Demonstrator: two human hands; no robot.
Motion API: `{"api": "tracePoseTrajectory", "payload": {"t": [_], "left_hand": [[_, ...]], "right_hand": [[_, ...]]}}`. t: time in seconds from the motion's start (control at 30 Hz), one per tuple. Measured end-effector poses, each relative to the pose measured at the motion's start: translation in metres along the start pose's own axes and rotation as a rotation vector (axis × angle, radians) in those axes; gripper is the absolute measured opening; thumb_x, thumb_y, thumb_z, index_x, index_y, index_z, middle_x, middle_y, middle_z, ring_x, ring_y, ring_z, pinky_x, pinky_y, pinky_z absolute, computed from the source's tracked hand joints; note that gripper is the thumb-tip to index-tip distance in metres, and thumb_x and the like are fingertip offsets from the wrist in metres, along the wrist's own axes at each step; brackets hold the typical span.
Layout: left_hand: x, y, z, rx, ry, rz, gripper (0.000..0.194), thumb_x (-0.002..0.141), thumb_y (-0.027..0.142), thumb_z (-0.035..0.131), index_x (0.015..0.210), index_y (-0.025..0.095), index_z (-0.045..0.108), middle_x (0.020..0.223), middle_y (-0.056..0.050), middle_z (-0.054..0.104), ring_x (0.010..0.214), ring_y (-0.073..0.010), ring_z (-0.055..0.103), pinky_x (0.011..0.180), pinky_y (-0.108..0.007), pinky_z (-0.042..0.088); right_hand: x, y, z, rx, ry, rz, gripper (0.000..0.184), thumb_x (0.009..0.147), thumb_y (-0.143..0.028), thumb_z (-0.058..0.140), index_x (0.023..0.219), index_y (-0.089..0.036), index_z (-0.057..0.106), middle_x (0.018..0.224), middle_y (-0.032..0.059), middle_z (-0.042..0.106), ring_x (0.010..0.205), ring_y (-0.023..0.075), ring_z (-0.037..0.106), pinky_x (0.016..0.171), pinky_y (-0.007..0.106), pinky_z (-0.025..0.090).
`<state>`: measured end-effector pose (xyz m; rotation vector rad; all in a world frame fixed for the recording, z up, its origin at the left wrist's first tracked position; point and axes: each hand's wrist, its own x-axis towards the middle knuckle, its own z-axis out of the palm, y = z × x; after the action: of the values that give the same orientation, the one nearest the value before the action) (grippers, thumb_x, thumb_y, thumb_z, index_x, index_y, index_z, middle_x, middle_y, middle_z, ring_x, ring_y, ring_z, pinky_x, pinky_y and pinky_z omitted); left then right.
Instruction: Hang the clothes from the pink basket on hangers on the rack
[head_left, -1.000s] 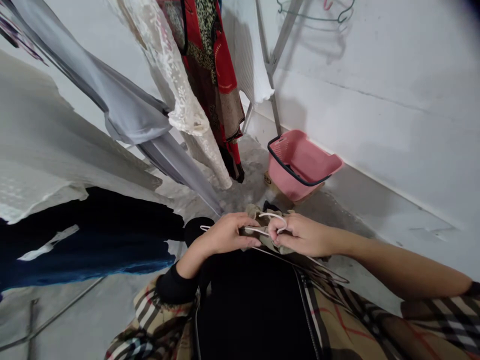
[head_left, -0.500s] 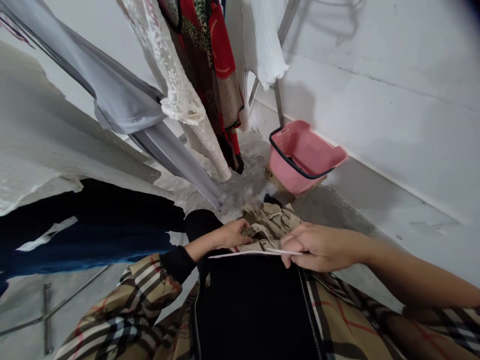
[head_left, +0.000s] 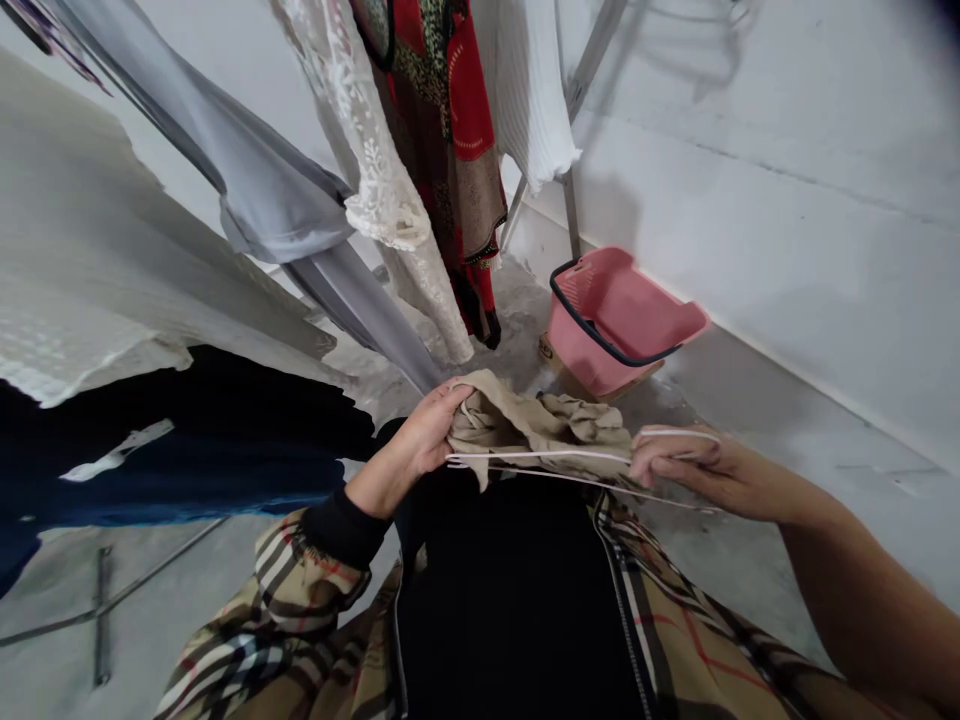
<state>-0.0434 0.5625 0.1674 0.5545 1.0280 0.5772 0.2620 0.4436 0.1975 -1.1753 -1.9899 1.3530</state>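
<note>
Garment point(head_left: 540, 420), beige, crumpled, white hanger point(head_left: 540, 454) across its front

Since earlier, the left hand point(head_left: 424, 432) has lifted the beige garment point(head_left: 540, 425) higher, and the right hand point(head_left: 675, 465) has moved well away, stretching the white hanger point(head_left: 540, 456) out sideways.

Pink plastic basket point(head_left: 626, 320) by white wall point(head_left: 787, 200), red dress point(head_left: 457, 130), lace garment point(head_left: 360, 130), apparently a metal rack point(head_left: 571, 200)

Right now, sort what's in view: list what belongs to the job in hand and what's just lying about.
Job in hand: left hand, right hand, crumpled beige garment, thin white hanger.

Lying about: pink plastic basket, hanging red patterned garment, hanging white lace garment.
</note>
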Motion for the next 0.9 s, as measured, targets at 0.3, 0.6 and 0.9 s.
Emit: {"api": "tracePoseTrajectory", "payload": {"t": [0.3,0.6,0.9], "left_hand": [[-0.012,0.029,0.006,0.158,0.01,0.192,0.031,0.064,0.034,0.079,0.081,0.015,0.061,0.068,0.001,0.067,0.061,-0.0113,0.065,0.061,-0.021,0.054],[-0.015,0.037,0.011,0.115,0.026,0.28,0.033,0.066,0.033,0.078,0.088,0.018,0.058,0.068,0.004,0.068,0.058,-0.0086,0.063,0.057,-0.018,0.051],[-0.021,0.019,0.028,0.3,-0.059,0.425,0.032,0.075,0.042,0.074,0.093,0.018,0.062,0.075,0.002,0.065,0.062,-0.0074,0.059,0.061,-0.017,0.048]], "right_hand": [[-0.03,0.018,-0.029,-0.091,0.353,-0.014,0.025,0.096,-0.033,0.049,0.096,-0.028,0.074,0.066,0.0023,0.06,0.058,0.0125,0.056,0.052,0.024,0.045],[-0.005,0.006,-0.023,-0.236,0.364,-0.1,0.024,0.097,-0.027,0.048,0.103,-0.025,0.071,0.073,0.0006,0.065,0.062,0.0109,0.06,0.058,0.022,0.049],[0.05,0.004,0.015,-0.334,0.502,-0.36,0.026,0.095,-0.021,0.054,0.115,-0.026,0.069,0.089,0.0009,0.073,0.067,0.0114,0.066,0.063,0.021,0.052]]}}
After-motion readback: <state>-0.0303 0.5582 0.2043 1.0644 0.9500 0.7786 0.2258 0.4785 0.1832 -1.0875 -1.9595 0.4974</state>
